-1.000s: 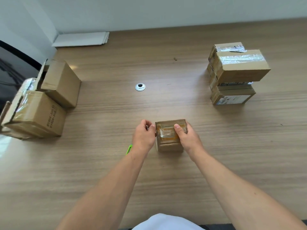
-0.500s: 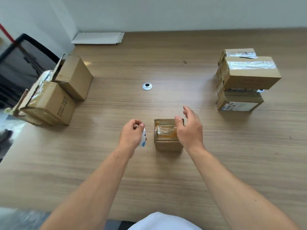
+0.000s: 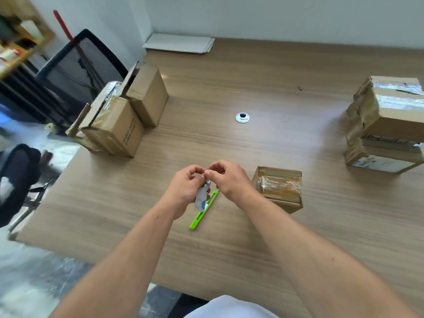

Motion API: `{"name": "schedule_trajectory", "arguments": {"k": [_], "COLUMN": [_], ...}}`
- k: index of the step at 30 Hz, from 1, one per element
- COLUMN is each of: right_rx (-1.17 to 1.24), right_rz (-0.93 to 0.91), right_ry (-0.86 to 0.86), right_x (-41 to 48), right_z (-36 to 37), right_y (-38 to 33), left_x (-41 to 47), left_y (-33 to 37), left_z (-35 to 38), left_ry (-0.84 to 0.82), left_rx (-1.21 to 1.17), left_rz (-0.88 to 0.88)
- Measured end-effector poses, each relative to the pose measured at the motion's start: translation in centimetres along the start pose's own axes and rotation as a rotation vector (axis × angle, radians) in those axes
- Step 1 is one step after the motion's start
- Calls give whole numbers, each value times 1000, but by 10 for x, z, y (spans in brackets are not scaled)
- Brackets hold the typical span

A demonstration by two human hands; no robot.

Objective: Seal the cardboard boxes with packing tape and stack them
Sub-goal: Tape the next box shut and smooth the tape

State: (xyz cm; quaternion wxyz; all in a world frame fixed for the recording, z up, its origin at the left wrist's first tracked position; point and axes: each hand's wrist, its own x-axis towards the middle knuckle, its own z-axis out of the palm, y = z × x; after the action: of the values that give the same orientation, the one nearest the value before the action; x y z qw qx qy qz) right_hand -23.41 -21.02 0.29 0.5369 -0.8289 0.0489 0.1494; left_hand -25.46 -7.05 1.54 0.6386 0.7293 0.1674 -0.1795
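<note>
A small taped cardboard box (image 3: pixel 278 188) sits on the wooden table (image 3: pixel 229 237), just right of my hands. My left hand (image 3: pixel 185 188) grips a roll of clear packing tape (image 3: pixel 202 199) with a blue core, held on edge above the table. My right hand (image 3: pixel 226 177) pinches at the top of the roll, thumb and fingertips meeting those of the left hand. A green utility knife (image 3: pixel 204 211) lies on the table under the roll. Neither hand touches the small box.
A stack of taped boxes (image 3: pixel 385 125) stands at the right edge. Two open boxes (image 3: pixel 124 120) sit at the table's left edge. A round cable grommet (image 3: pixel 242 117) is mid-table, flat white cardboard sheets (image 3: pixel 181 43) lie at the back. Black chairs (image 3: pixel 75 63) stand off the left side.
Both hands left the small box and came together to its left, over the tape roll. The view swung left, so the box now lies right of my hands and the knife shows.
</note>
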Motion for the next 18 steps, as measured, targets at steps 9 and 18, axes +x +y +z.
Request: {"name": "schedule_trajectory", "arguments": {"k": [9,18], "right_rx": [-103,-29], "right_rz": [-67,55], "right_ry": [18,110], "right_x": [28,47], "right_z": [56,103], "right_y": [-15,-8], "left_x": [21,55], "left_y": [-13,-44], "left_z": [-63,-103], "left_ry": [-57,-78], "left_rx": [-129,357], "left_rz": [-162,69]}}
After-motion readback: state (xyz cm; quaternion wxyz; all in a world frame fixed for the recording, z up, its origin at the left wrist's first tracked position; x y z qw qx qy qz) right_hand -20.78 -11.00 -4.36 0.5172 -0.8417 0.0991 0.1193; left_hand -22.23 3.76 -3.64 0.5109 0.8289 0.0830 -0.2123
